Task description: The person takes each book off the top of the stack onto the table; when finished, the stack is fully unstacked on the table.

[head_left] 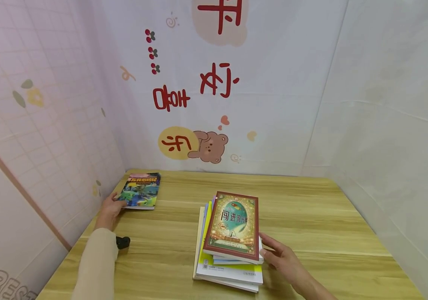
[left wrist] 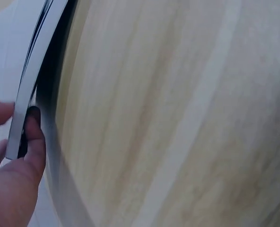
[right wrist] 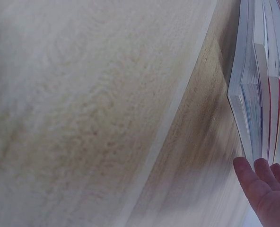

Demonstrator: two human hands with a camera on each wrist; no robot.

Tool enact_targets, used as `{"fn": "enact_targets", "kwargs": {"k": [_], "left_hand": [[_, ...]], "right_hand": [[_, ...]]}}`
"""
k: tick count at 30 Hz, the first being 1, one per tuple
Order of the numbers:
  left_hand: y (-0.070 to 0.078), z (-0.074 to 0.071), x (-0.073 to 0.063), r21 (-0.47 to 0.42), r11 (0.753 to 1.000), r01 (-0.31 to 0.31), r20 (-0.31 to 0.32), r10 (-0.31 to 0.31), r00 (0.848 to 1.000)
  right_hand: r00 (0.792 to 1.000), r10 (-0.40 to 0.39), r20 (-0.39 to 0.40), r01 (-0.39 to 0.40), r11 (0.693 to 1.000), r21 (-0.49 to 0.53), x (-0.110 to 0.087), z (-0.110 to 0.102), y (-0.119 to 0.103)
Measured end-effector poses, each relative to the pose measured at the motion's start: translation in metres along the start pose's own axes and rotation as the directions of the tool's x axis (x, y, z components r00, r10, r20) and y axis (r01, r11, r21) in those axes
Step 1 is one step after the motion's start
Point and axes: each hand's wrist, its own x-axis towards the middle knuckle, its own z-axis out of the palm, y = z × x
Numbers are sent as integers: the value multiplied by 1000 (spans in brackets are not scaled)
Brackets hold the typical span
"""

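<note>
At the far left of the table, my left hand [head_left: 109, 210] pinches the near left corner of a colourful book [head_left: 140, 191] with a blue-green picture cover. The left wrist view shows fingers [left wrist: 35, 142] under this book [left wrist: 33, 71] and the thumb on its other side. A stack of books [head_left: 232, 273] lies right of centre, its layers unevenly aligned. On top is a brown-red bordered book [head_left: 233, 225] with a green oval. My right hand [head_left: 286, 262] is at the stack's right side with loosely extended fingers; its fingertips [right wrist: 239, 163] are beside the book edges [right wrist: 256, 99].
The wood-grain table [head_left: 289, 196] is enclosed by a printed cloth at the back [head_left: 281, 83] and cloth walls at the left [head_left: 60, 137] and right [head_left: 394, 125]. A small black object [head_left: 123, 242] shows beside the left sleeve [head_left: 95, 262].
</note>
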Motion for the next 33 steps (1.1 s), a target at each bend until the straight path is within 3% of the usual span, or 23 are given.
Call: {"fn": "enact_targets", "kwargs": {"k": [3, 6, 12, 21, 28, 33], "left_hand": [[-1, 0, -2, -3, 1000, -9, -96, 9, 995], [1, -2, -7, 3, 1000, -21, -137, 21, 990], [14, -5, -16, 214, 975, -65, -141, 96, 985], [32, 6, -24, 227, 966, -127, -72, 147, 987], [44, 26, -32, 229, 938, -260, -8, 269, 963], [53, 42, -45, 234, 924, -301, 48, 299, 953]], "right_hand": [[1000, -1, 4, 1, 1000, 1, -1, 0, -1], [1000, -1, 3, 1, 1000, 1, -2, -1, -2], [1000, -16, -4, 16, 1000, -6, -2, -2, -2], [1000, -16, -10, 16, 1000, -21, -3, 0, -2], [1000, -19, -21, 19, 999, -36, -3, 1, -3], [999, -28, -23, 27, 999, -45, -4, 0, -4]]}}
